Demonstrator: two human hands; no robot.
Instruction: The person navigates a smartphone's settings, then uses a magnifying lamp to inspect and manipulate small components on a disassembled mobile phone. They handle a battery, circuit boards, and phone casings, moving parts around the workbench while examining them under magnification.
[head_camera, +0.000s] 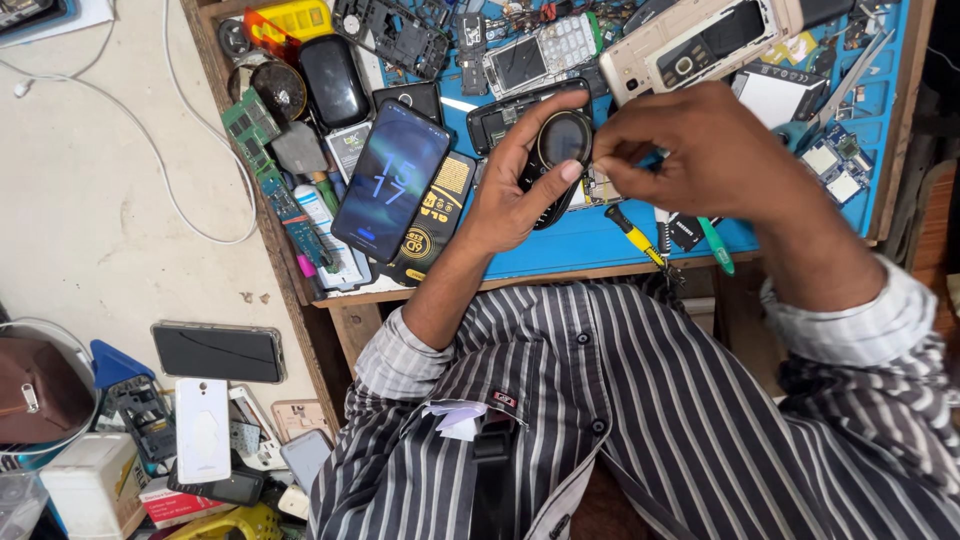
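Bench (560, 245) is packed: lit smartphone (391, 180) left of centre, phone shells up top. Left hand (515, 190) grips a small black phone (558, 160); right hand (700, 150) pinches at its edge.

Small black phone (556, 160) w/ rounded, oval-ish body, held up off the blue mat, roughly mid-scene, toward far side of bench. Lies tilted on a diagonal, one end up toward far-right, other end down toward near-left. Face shows a dark round ring or dial area near its far end w/ glossy rim; lower part mostly hidden by the palm. Casing looks dark, shiny, edges curved. Left hand fingers wrap its left side and top, thumb pressed on its right edge; right hand fingers pinch just at its right rim.
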